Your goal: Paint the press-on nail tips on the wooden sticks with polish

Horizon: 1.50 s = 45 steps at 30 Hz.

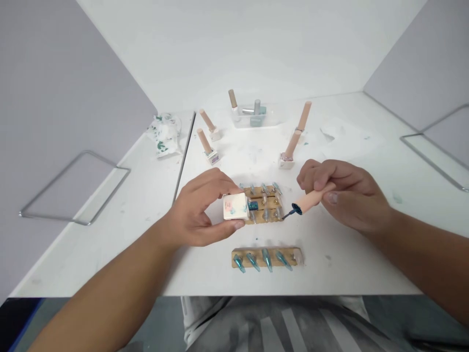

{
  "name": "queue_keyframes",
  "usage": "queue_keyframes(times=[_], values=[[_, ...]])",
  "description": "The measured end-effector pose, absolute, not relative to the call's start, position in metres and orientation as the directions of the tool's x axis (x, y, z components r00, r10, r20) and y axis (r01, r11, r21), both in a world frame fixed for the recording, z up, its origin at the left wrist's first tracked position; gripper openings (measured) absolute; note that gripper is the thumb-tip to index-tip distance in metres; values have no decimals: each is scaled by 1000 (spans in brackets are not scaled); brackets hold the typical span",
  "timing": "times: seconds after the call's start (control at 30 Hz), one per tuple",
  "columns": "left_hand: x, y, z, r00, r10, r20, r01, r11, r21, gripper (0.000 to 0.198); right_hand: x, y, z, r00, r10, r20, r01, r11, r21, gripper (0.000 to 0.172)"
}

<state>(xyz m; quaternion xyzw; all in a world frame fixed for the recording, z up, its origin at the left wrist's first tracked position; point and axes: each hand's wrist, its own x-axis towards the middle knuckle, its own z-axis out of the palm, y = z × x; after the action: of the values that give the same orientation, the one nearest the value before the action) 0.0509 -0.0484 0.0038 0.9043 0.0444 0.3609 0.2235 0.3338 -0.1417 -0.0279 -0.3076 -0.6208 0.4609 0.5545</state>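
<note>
My left hand (pixel 205 208) grips a white square polish bottle (pixel 235 206) between thumb and fingers, tipped sideways, its dark teal neck pointing right. In my right hand (pixel 340 193) is a peach cap (pixel 313 198), its dark-tipped brush pointing down and left beside a wooden rack. That rack (pixel 269 215) stands partly behind the bottle and bears several nail tips, some pale teal, some clear. Nearer the table's front edge lies a wooden strip (pixel 258 252) with several shiny teal nail tips and a clear one at its right end.
Peach-capped bottles stand at the back left (pixel 205 142) and back right (pixel 292 146). Behind them sits a clear tray (pixel 256 122) with several bottles. A stained white wipe (pixel 166 137) lies far left. Wire frames (pixel 88 222) (pixel 432 159) stand at both sides.
</note>
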Motion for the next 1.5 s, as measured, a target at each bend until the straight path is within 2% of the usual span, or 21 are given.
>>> queue_keyframes(times=[0.23, 0.47, 0.7, 0.9, 1.17, 1.5], values=[[52, -50, 0, 743, 246, 622, -69, -897, 437, 37, 336, -144, -30, -180, 895, 409, -142, 388, -911, 5], [52, -54, -1, 748, 218, 627, -106, -893, 437, 47, 336, -148, -31, -158, 897, 412, -76, 405, -911, 7], [52, -59, 1, 750, 237, 618, -82, -893, 442, 40, 331, -151, -30, -151, 898, 414, 80, 428, -900, 9], [51, -61, 0, 754, 271, 599, -41, -890, 454, 37, 330, -150, -28, -167, 888, 429, 118, 450, -885, 5], [54, -65, 0, 760, 289, 582, 5, -898, 440, 38, 326, -151, -30, -188, 874, 448, 123, 473, -872, 8], [57, -66, 2, 757, 268, 596, -12, -906, 422, 37, 323, -149, -28, -206, 853, 480, 163, 514, -843, 10]])
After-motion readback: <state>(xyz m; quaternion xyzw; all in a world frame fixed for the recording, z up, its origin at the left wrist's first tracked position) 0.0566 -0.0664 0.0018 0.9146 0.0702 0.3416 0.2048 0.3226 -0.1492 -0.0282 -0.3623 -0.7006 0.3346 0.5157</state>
